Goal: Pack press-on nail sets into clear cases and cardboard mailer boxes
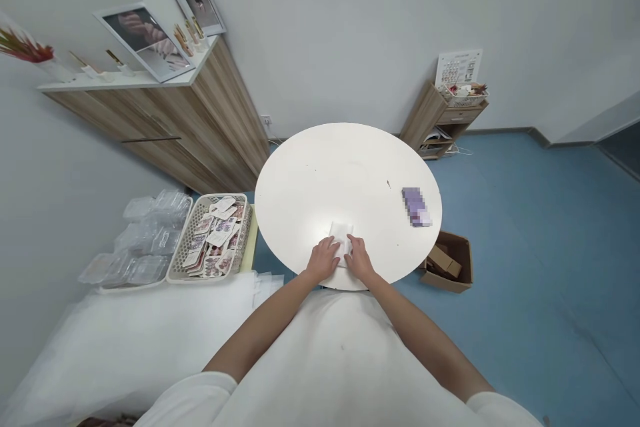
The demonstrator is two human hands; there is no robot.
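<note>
Hands — on white packet, white table

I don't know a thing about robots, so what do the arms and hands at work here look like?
They're a person's, not a machine's. The left hand and right hand wear no gloves, and no watch or bracelet shows. Short white sleeves, left and right, leave the forearms bare. No cables or markings are visible.

Nail cards (in a white basket) and framed hand photos suggest a nail-products workroom or shop.
</note>
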